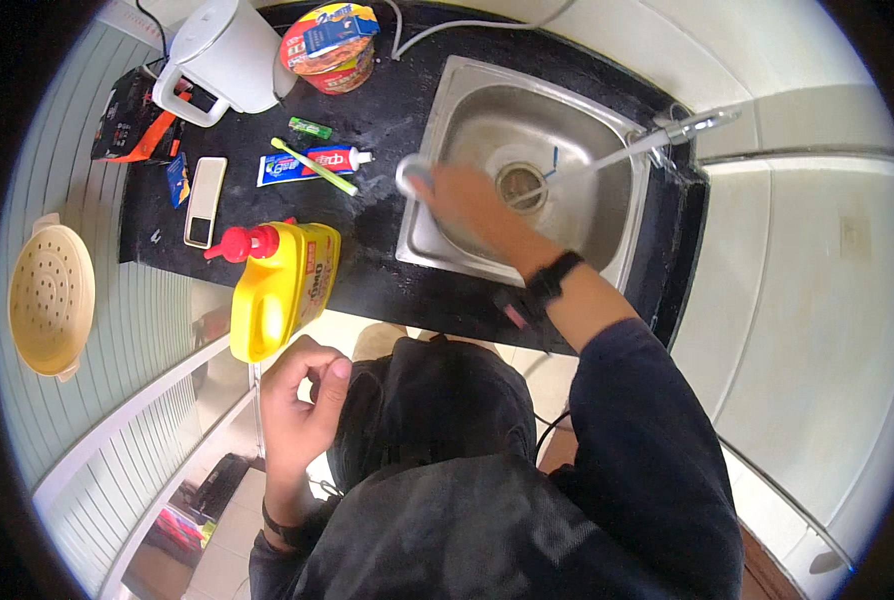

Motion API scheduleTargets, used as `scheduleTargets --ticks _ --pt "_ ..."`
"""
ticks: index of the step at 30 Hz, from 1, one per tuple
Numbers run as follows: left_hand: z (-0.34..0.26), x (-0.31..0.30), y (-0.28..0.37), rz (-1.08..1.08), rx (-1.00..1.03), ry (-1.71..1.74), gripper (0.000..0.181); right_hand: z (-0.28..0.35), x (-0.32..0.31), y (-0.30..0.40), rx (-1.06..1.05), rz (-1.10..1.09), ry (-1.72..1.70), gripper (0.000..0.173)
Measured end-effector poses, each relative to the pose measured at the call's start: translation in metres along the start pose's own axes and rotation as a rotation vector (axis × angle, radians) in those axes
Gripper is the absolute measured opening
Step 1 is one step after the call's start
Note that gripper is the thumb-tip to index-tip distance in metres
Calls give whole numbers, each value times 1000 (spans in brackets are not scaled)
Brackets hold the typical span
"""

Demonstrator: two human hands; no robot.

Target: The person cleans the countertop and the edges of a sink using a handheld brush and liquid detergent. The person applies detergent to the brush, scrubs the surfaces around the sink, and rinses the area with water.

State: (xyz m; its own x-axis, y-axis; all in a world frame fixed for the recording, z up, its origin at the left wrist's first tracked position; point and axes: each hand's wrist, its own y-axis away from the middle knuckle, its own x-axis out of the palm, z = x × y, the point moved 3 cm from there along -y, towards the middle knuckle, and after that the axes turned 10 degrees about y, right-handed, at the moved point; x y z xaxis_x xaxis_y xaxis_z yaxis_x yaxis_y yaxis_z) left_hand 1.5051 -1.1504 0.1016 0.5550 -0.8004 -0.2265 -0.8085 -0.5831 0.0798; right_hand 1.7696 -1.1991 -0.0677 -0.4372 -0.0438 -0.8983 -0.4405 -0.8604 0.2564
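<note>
My right hand (458,199) reaches over the left side of the steel sink (435,251), its fingers around a small white round object (414,177), perhaps a cup; motion blur hides its detail. In the basin, a water stream (567,180) runs from the faucet (698,124) toward the drain (522,187). A thin blue piece (554,161) lies beside the drain. Low in front of my body, my left hand (304,405) is curled with the thumb against the fingers, and nothing shows in it. Just above that hand stands a yellow detergent jug (285,289) with a red cap, at the counter's front edge.
On the black counter (387,262) are a toothpaste tube (282,171), a green toothbrush (327,172), a small green packet (311,128), a phone (206,202), a white electric kettle (221,56) and an instant noodle bowl (334,56). A beige strainer basket (51,300) hangs at the left wall.
</note>
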Motion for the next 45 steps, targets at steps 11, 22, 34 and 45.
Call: scheduleTargets --ticks 11,22,34,45 --pt "-2 -3 3 26 -41 -47 6 -65 -19 -95 209 -324 281 57" --pt "-12 -11 -6 127 2 -71 9 -15 17 -12 81 -86 113 57" --pt "-26 -41 -3 182 -11 -72 8 -130 -47 -158 486 -447 227 59" --pt "-12 -58 11 24 -48 -95 8 -73 -38 -145 410 -386 181 58"
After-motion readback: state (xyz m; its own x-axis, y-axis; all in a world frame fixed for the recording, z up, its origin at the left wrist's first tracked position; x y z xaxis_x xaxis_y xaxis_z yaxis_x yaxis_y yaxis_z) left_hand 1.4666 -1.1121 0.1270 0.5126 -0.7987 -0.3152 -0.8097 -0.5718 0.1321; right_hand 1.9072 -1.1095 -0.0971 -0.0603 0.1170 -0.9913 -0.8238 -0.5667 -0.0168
